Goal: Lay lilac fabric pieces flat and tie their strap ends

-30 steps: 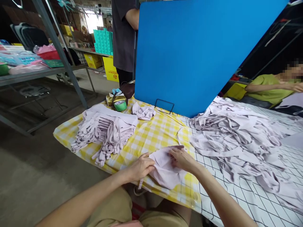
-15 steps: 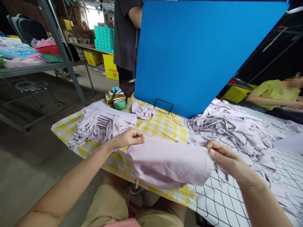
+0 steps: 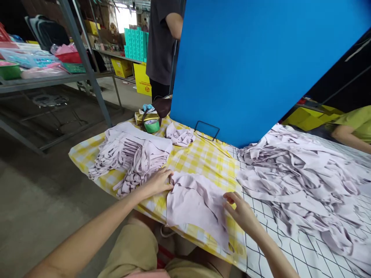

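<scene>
A pale lilac piece of fabric (image 3: 193, 210) lies spread on the yellow checked cloth in front of me, with a loose fold across its upper part. My left hand (image 3: 159, 182) pinches its upper left corner, thumb and fingers closed. At the upper right edge, my right hand (image 3: 240, 211) has curled fingertips on the fabric, gripping it lightly. Just beyond my left hand, a neat stack of lilac fabric pieces (image 3: 153, 148) has strap-like strips hanging along its near side. A small crumpled lilac piece (image 3: 180, 135) rests behind.
A large heap of lilac fabric (image 3: 295, 170) covers the white grid-patterned tabletop (image 3: 269, 255) on the right. A blue board (image 3: 246, 69) stands at the back, with a black wire bracket (image 3: 207, 129) at its foot. Green tape (image 3: 151, 126) sits back left. Two people are nearby.
The fabric piece, held up stretched between both hands, has come down flat onto the checked cloth. My right hand has moved left and down, closer to my left hand. The view has shifted slightly.
</scene>
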Demonstrator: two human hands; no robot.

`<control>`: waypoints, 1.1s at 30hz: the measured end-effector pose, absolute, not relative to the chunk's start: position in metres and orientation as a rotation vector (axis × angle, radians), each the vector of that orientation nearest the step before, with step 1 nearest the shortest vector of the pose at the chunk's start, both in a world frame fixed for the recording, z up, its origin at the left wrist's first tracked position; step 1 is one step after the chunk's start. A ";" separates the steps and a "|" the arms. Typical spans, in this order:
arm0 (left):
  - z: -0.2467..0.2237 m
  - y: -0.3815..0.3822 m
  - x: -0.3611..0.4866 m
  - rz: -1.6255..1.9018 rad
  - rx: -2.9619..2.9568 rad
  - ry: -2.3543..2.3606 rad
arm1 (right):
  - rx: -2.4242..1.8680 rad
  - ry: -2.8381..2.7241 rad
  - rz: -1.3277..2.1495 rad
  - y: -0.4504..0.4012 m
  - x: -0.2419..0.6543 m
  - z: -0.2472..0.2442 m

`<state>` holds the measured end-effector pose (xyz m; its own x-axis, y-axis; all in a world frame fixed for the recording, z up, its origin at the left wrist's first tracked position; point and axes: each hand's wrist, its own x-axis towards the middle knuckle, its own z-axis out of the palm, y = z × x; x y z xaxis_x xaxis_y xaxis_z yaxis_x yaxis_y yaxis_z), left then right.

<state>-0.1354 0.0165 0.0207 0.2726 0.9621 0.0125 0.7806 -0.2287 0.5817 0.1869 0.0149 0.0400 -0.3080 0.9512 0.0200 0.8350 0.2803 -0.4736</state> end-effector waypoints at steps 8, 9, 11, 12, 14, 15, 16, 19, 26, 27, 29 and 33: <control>0.015 -0.005 -0.102 0.513 2.160 1.691 | -1.491 -2.694 -0.020 -0.005 0.153 0.026; 0.012 -0.006 -0.100 0.483 2.166 1.714 | -1.498 -2.734 -0.067 -0.006 0.152 0.022; 0.008 -0.007 -0.098 0.401 2.157 1.754 | -1.535 -2.775 -0.157 -0.008 0.155 0.015; 0.007 -0.007 -0.099 0.370 2.145 1.769 | -1.554 -2.781 -0.202 -0.009 0.157 0.012; 0.007 -0.007 -0.101 0.358 2.148 1.812 | -1.590 -2.764 -0.273 -0.012 0.162 0.007; 0.008 -0.008 -0.103 0.373 2.175 1.833 | -1.611 -2.739 -0.280 -0.013 0.165 0.006; 0.009 -0.010 -0.106 0.394 2.212 1.853 | -1.638 -2.701 -0.260 -0.015 0.168 0.007; 0.014 -0.021 -0.115 0.438 2.311 1.855 | -1.716 -2.564 -0.063 -0.021 0.182 0.015; 0.018 -0.016 -0.129 0.603 2.077 1.629 | -1.785 -2.306 0.699 -0.007 0.204 0.046; 0.018 -0.009 -0.129 0.636 2.052 1.660 | -1.852 -2.216 0.643 0.000 0.202 0.046; 0.018 0.008 -0.128 0.597 2.020 1.698 | -1.943 -2.093 0.519 0.014 0.197 0.042; 0.019 0.034 -0.129 0.388 2.024 1.555 | -1.833 -2.142 0.580 0.033 0.187 0.030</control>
<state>-0.1293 0.0341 0.0189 0.2877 0.9523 -0.1021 0.7926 -0.1769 0.5836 0.1866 0.0327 0.0301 -0.1679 0.9841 -0.0584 0.8792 0.1227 -0.4603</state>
